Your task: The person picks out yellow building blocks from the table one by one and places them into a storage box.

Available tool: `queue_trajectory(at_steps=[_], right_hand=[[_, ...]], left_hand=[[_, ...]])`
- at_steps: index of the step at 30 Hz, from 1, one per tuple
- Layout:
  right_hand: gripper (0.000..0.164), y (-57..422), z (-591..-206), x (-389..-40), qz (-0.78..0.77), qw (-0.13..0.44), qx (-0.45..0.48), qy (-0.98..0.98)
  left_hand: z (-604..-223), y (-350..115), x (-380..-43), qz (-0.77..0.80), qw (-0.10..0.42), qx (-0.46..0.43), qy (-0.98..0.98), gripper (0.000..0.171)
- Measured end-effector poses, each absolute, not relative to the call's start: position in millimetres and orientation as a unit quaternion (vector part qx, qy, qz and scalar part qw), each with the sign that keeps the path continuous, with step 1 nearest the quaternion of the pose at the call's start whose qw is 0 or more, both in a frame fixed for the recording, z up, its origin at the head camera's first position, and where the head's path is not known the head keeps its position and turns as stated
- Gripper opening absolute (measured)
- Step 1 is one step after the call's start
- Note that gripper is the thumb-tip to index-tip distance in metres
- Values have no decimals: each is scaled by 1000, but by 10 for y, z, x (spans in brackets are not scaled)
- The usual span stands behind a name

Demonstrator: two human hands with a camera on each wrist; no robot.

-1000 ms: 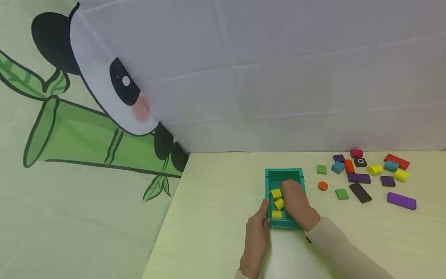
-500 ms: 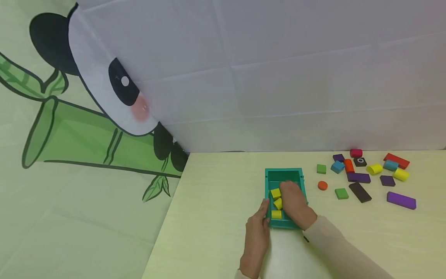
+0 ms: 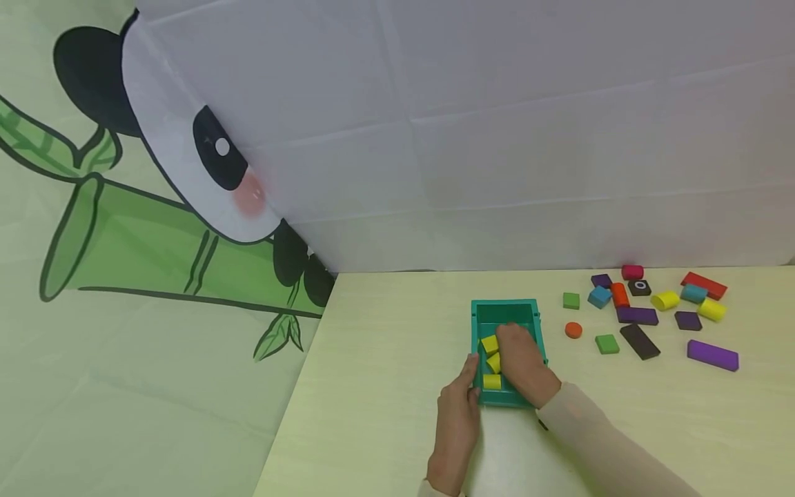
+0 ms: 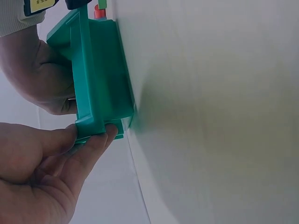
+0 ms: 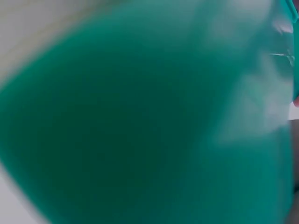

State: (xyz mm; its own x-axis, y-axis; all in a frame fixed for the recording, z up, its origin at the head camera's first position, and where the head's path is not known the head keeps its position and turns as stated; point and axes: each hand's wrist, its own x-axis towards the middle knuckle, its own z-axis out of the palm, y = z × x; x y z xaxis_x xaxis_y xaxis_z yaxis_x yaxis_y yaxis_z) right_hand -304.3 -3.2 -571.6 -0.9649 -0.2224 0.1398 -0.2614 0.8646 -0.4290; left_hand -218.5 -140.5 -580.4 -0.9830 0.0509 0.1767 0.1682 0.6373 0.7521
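Note:
A teal-green plastic box (image 3: 504, 302) stands on the table in the head view. My left hand (image 3: 456, 417) holds its left side; in the left wrist view, thumb and fingers pinch the box wall (image 4: 105, 70). Inside lie a yellow block (image 3: 489, 344), a second yellow block (image 3: 493, 363) partly covered by my right hand, and a third yellow block (image 3: 492, 382). My right hand (image 3: 524, 364) reaches down into the box, bent at the knuckles. Its fingertips, and anything between them, are hidden. The blurred box wall (image 5: 117, 130) fills most of the right wrist view.
Right of the box lie several loose blocks, among them an orange disc (image 3: 573, 330), a green square (image 3: 606, 344), a black bar (image 3: 640, 342), a purple bar (image 3: 712, 355) and a yellow cylinder (image 3: 711, 309). A white cloth (image 3: 528, 172) hangs behind the table.
My right hand has shifted slightly left inside the box and covers more of the middle yellow block. The left hand keeps its place on the box.

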Motion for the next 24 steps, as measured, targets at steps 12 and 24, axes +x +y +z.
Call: queue_trajectory(at_steps=[12, 24], right_hand=[[10, -37, -5702, -3036, 228, 24, 112, -967], [12, -40, -5616, -3017, 231, 23, 112, -966]], left_hand=[[-5822, -1400, -2190, -425, 68, -65, -900, 63], [-5839, -1397, -2188, -420, 78, -68, -902, 63]])
